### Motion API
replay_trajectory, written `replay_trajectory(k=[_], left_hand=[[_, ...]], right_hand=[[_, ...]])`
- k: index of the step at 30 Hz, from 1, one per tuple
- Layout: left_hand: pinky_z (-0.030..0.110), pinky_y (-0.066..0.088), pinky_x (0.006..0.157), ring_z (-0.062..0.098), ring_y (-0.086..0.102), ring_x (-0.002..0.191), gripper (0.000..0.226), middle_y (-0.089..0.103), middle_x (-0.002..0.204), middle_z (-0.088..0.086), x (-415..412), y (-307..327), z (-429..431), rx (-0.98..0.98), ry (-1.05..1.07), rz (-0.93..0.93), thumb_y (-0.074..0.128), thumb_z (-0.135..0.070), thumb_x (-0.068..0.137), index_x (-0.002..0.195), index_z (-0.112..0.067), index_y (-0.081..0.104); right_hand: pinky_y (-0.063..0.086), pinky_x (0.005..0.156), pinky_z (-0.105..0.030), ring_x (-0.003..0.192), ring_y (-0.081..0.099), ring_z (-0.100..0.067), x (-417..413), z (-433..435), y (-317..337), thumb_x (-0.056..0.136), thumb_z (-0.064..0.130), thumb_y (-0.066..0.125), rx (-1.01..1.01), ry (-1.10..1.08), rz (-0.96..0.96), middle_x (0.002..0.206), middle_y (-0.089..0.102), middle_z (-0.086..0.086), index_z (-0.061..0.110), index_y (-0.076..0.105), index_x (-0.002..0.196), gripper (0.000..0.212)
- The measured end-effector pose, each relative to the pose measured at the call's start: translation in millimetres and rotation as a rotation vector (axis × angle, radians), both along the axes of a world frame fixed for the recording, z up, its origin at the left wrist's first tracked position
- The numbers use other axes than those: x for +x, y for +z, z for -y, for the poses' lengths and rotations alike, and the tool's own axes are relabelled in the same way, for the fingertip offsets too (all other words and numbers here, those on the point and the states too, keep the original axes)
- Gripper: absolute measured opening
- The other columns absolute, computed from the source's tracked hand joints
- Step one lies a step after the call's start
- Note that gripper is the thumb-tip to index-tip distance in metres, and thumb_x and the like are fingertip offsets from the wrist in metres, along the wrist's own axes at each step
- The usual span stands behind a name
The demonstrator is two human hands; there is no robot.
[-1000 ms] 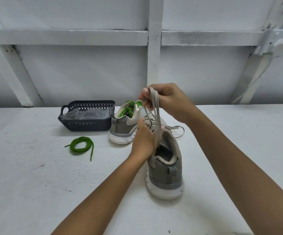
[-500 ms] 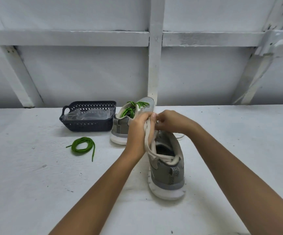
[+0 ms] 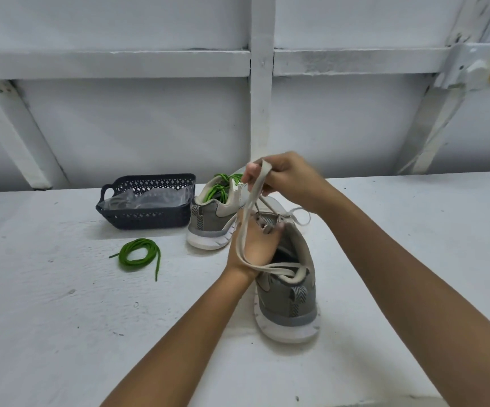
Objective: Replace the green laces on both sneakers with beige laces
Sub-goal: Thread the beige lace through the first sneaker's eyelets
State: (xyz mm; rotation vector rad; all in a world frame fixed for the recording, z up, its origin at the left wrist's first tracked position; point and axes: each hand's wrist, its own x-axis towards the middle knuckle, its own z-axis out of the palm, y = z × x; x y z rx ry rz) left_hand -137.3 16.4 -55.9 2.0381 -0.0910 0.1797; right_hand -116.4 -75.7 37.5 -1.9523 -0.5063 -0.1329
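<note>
Lacing was under way on the near sneaker (image 3: 291, 298), which stood heel toward the camera on the white table (image 3: 61, 318). The right hand (image 3: 285, 180) was raised above the shoe, fingers curled tight round a span of beige lace (image 3: 248, 212) and drawing it upward. The left hand (image 3: 252, 242) sat at the eyelets, fingers and thumb curled onto the upper. The lace draped across its back and over the collar. A loose lace end lay on the table beyond the toe.

The far sneaker (image 3: 214, 224) stood just behind, green laces (image 3: 223, 186) not yet removed. One green lace (image 3: 138, 255) lay coiled near a dark basket (image 3: 146, 218).

Judgement: the flat lace looked light, limp and prone to twisting, so it is best pinched close to its tip for threading. The shoe seemed light and could be steadied by its upper.
</note>
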Motion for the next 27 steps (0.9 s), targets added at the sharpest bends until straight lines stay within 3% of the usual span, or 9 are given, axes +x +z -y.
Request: replay_trajectory(k=[3,7,10,14,16,18,22,25,27], left_hand=[[0.018,0.033,0.081,0.021,0.054,0.113,0.066,0.056,0.123,0.008,-0.4,1.6,-0.6,0.047,0.018,-0.031,0.065,-0.037,0.086,0.136,-0.007,0.035],[0.010,0.025,0.073,0.008,0.045,0.095,0.067,0.054,0.116,0.002,-0.9,0.6,-0.1,0.052,0.008,-0.022,0.064,-0.039,0.086,0.136,-0.007,0.034],[0.015,0.030,0.079,0.018,0.053,0.112,0.067,0.053,0.128,0.005,1.0,5.9,-1.1,0.040,-0.016,0.006,0.064,-0.042,0.085,0.137,-0.010,0.036],[0.030,0.046,0.053,0.006,0.055,0.058,0.030,0.061,0.085,-0.007,13.0,9.5,-10.7,-0.082,-0.160,0.173,0.055,-0.041,0.083,0.113,-0.042,0.049],[0.034,0.049,0.057,0.015,0.054,0.061,0.011,0.055,0.068,-0.009,18.9,14.7,-15.6,-0.160,-0.156,0.116,0.055,-0.031,0.090,0.090,-0.042,0.055],[0.020,0.042,0.054,0.013,0.051,0.063,0.016,0.052,0.064,-0.009,23.5,21.5,-21.2,-0.106,-0.124,0.084,0.052,-0.021,0.095,0.080,-0.026,0.057],[0.035,0.048,0.070,0.012,0.054,0.068,0.021,0.058,0.070,-0.005,22.8,23.4,-25.9,-0.199,-0.068,0.190,0.045,-0.024,0.099,0.086,-0.020,0.061],[0.037,0.050,0.075,0.012,0.055,0.068,0.022,0.058,0.071,-0.003,17.0,24.0,-21.6,-0.216,-0.083,0.244,0.042,-0.025,0.100,0.087,-0.019,0.059],[0.041,0.053,0.075,0.018,0.059,0.074,0.023,0.059,0.076,0.000,13.1,23.5,-17.1,-0.203,-0.107,0.280,0.041,-0.031,0.099,0.088,-0.019,0.058]], right_hand=[[0.050,0.064,-0.020,0.061,0.060,-0.008,-5.5,0.7,3.3,0.097,0.014,0.050,0.113,0.074,-0.018,0.058,0.065,0.009,0.012,0.066,0.076,0.027],[0.052,0.065,-0.019,0.059,0.061,-0.003,-10.3,-0.6,5.2,0.098,0.011,0.046,0.165,0.145,-0.031,0.058,0.066,0.009,0.008,0.065,0.081,0.025],[0.051,0.067,-0.022,0.060,0.060,-0.005,-7.1,0.2,2.3,0.098,0.013,0.047,0.140,0.121,-0.048,0.058,0.065,0.011,0.009,0.065,0.079,0.026],[0.048,0.062,-0.018,0.065,0.058,-0.008,-5.6,4.0,4.8,0.092,0.012,0.059,-0.002,0.142,-0.050,0.063,0.066,0.012,0.017,0.070,0.082,0.016],[0.049,0.066,-0.018,0.073,0.060,-0.006,-7.5,10.5,8.3,0.087,0.003,0.063,-0.070,0.237,-0.087,0.071,0.069,0.011,0.017,0.070,0.095,0.017],[0.052,0.070,-0.021,0.081,0.063,-0.011,-7.0,21.2,9.3,0.086,-0.005,0.060,-0.078,0.332,-0.194,0.082,0.070,0.008,0.019,0.065,0.107,0.032],[0.050,0.064,-0.019,0.072,0.062,-0.014,6.6,35.1,-4.7,0.090,0.004,0.059,-0.284,0.000,-0.210,0.084,0.066,-0.003,0.010,0.058,0.124,0.035],[0.036,0.053,-0.013,0.057,0.048,-0.004,9.6,27.5,-21.8,0.089,0.023,0.064,-0.668,-0.070,-0.163,0.070,0.058,0.004,0.034,0.061,0.089,0.011],[0.028,0.050,-0.015,0.055,0.039,-0.005,10.9,19.4,-30.5,0.089,0.027,0.063,-0.726,-0.093,-0.163,0.060,0.046,0.007,0.033,0.049,0.060,0.033]])
